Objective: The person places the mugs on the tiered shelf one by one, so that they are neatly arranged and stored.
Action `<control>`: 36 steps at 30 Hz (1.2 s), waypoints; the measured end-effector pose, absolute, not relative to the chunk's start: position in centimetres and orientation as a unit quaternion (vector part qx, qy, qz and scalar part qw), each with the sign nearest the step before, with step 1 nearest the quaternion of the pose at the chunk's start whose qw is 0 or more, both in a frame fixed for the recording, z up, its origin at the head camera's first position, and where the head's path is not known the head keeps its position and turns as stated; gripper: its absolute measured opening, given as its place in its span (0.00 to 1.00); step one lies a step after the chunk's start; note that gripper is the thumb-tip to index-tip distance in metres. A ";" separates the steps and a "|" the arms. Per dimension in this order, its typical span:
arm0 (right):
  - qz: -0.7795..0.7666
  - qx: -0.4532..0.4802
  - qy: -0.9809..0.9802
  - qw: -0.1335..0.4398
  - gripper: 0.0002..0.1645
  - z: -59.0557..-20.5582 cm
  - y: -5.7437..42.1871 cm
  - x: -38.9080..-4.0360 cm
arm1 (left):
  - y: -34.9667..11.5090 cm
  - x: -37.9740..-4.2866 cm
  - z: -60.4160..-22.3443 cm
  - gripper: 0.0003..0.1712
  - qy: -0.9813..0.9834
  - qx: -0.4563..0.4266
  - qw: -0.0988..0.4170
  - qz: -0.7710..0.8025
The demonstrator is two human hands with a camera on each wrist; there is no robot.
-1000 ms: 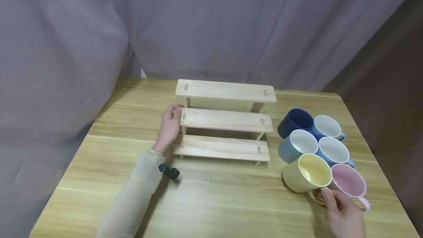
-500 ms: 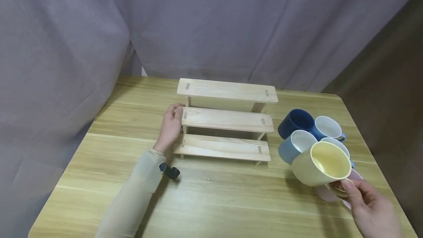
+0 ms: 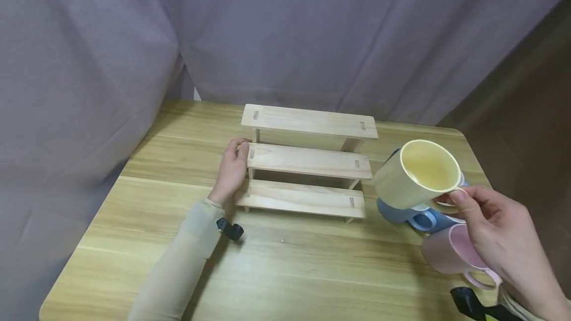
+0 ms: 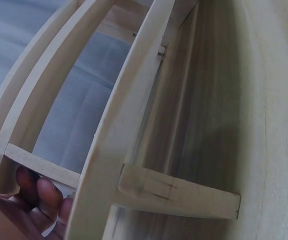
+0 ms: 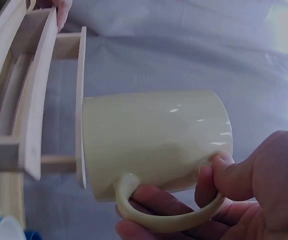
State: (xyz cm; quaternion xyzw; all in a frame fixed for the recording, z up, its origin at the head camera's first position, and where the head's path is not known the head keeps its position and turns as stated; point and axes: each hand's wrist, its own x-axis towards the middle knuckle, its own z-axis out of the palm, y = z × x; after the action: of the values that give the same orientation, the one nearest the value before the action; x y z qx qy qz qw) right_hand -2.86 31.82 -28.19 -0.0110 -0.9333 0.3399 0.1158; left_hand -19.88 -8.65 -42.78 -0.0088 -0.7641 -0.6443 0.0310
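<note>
My right hand [image 3: 499, 227] grips the handle of a yellow mug [image 3: 392, 182], its fingers through the loop in the right wrist view. Held off the table, the mug hangs over the group of cups and covers part of them. My left hand [image 3: 232, 167] holds the left end of the middle board of a three-tier wooden shelf [image 3: 308, 160]. Its curled fingers [image 4: 49, 195] reach under the board in the left wrist view. All three boards of the shelf are bare.
Below the yellow mug stand blue mugs [image 3: 392, 212], partly hidden. A pink mug [image 3: 441, 251] with its handle toward the front right is nearest the right forearm. The wooden table [image 3: 285, 271] meets a grey curtain [image 3: 285, 38] at the back.
My right hand has lifted the yellow mug from beside the pink mug, up and away toward the back. The left hand stays on the shelf.
</note>
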 end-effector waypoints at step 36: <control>0.471 0.044 -0.879 0.056 0.27 -28.3 20.3 -20.5 | -8.1 -20.5 -43.5 0.20 -0.783 -0.018 0.044 -0.620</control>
State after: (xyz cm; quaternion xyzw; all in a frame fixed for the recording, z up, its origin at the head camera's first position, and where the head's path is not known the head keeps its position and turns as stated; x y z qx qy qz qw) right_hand -20.52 20.26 -28.26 0.0437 -0.8791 0.4713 0.0561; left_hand -20.51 -8.11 -43.48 -0.0181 -0.7835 -0.6197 0.0435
